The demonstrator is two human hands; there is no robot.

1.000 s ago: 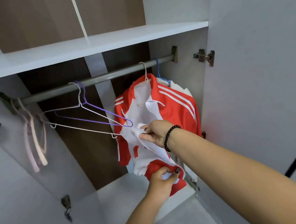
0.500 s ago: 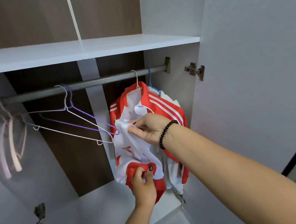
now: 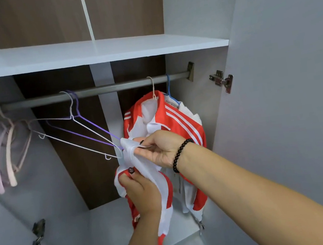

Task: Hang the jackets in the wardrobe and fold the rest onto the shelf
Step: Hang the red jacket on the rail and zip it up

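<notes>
So the red and white striped track jacket (image 3: 179, 124) is being hung on a pale wire hanger (image 3: 153, 88) off the grey metal wardrobe rail (image 3: 99, 90), toward the rail's right end, and its white front edge is being worked on with both hands. The upper part of that white fabric is being pinched by the right hand (image 3: 161, 149), thumb and fingertips clamped on it, a black bead bracelet (image 3: 181, 153) being worn at the wrist. Lower down below the rail, the red and white hem area is being gripped by the left hand (image 3: 143, 192), fingers curled around the cloth with the thumb pressed on top. A blue wire hanger (image 3: 169, 89) is hooked on the rail just right of the jacket's hanger, with another white garment partly hidden behind the jacket. Near the middle of the rail, an empty white wire hanger (image 3: 75, 133) and a purple wire hanger (image 3: 87, 124) are being left dangling at a tilt, their tips close to the pinched fabric. At the rail's left end some pale pink plastic hangers (image 3: 6, 155) are bunched up. Right above the rail, the white wardrobe shelf (image 3: 94, 53) is running across.
</notes>
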